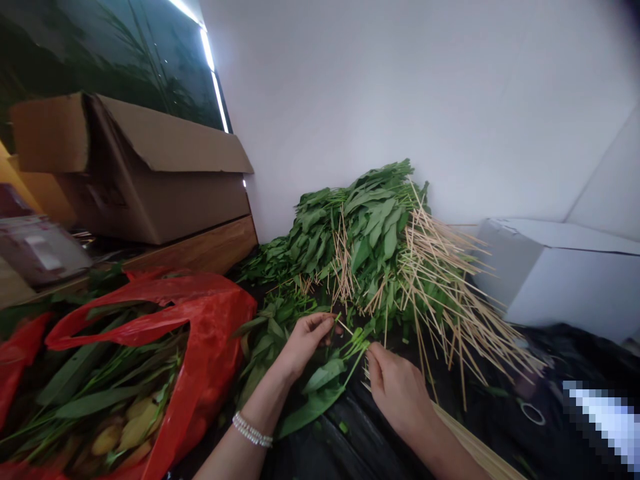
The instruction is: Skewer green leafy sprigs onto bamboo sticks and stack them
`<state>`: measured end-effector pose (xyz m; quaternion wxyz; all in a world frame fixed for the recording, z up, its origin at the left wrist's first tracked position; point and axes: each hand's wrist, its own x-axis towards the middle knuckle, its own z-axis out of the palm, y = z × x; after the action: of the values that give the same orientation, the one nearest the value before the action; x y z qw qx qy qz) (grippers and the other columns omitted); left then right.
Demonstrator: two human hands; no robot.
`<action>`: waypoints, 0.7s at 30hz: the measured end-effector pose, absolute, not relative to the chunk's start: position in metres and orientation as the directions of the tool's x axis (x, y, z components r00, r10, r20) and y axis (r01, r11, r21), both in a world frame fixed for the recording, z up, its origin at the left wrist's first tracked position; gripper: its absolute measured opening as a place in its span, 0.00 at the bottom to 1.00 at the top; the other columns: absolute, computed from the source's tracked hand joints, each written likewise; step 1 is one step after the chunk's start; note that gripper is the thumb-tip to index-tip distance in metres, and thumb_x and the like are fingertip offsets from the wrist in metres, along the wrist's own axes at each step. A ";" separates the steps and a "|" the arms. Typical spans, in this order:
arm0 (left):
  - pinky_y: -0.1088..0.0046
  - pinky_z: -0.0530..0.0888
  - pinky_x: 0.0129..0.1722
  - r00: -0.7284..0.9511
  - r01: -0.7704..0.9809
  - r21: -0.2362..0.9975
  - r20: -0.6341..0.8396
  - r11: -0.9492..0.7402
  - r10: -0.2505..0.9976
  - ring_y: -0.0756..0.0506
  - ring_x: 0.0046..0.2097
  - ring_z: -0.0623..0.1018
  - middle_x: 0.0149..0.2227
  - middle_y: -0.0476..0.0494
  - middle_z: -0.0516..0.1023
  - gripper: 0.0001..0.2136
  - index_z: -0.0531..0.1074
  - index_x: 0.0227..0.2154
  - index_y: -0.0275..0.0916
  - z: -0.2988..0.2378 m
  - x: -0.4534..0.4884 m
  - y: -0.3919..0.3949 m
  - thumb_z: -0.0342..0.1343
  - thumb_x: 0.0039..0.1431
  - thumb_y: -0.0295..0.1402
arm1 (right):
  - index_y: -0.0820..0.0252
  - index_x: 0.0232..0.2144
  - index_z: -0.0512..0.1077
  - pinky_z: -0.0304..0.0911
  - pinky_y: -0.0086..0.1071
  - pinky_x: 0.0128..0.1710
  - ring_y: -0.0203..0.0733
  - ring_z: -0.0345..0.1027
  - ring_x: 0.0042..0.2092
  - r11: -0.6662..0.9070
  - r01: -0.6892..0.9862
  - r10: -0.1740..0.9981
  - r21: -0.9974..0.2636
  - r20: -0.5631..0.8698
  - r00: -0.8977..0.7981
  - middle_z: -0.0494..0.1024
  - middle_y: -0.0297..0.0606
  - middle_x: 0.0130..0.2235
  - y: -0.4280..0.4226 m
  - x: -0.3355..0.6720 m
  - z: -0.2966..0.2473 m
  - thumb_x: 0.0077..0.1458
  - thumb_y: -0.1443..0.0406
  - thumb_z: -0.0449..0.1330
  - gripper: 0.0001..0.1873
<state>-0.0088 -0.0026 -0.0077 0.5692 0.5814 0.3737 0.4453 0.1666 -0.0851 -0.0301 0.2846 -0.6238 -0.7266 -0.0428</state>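
My left hand [303, 343], with a pearl bracelet at the wrist, is closed in a pinch on the stems of a green leafy sprig [325, 380] that lies across a black sheet. My right hand [395, 390] is closed too, its fingertips meeting the same stems and the end of a thin bamboo skewer [345, 327]. Just beyond both hands rises a heap of leafy greens threaded on skewers [370, 233], their bare sticks [450, 307] fanning out to the right.
A red plastic bag [210, 333] at the left holds loose leaves and yellowish trimmings. Behind it stands an open cardboard box [165, 187] on a wooden ledge. A white box [565, 273] sits at the right by the white wall.
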 end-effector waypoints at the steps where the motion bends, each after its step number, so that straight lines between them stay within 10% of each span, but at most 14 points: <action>1: 0.79 0.57 0.23 0.318 -0.074 0.994 0.098 -0.078 0.943 0.55 0.23 0.64 0.29 0.45 0.77 0.18 0.76 0.35 0.35 -0.007 -0.009 -0.003 0.59 0.50 0.46 | 0.56 0.26 0.61 0.43 0.30 0.25 0.34 0.67 0.24 0.217 0.930 0.884 -0.295 0.464 -0.059 0.71 0.29 0.22 -0.085 0.166 -0.030 0.60 0.68 0.44 0.11; 21: 0.81 0.56 0.22 0.279 -0.139 0.990 0.005 0.035 0.960 0.57 0.22 0.62 0.27 0.46 0.76 0.15 0.77 0.30 0.34 -0.008 -0.009 -0.003 0.64 0.45 0.42 | 0.56 0.28 0.61 0.43 0.31 0.26 0.36 0.68 0.28 0.204 0.923 0.913 -0.327 0.403 -0.059 0.72 0.30 0.25 -0.086 0.165 -0.028 0.61 0.67 0.43 0.11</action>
<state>-0.0089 -0.0034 -0.0076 0.6038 0.5245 0.3913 0.4552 0.1652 -0.0860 -0.0280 0.2692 -0.6309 -0.7276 -0.0088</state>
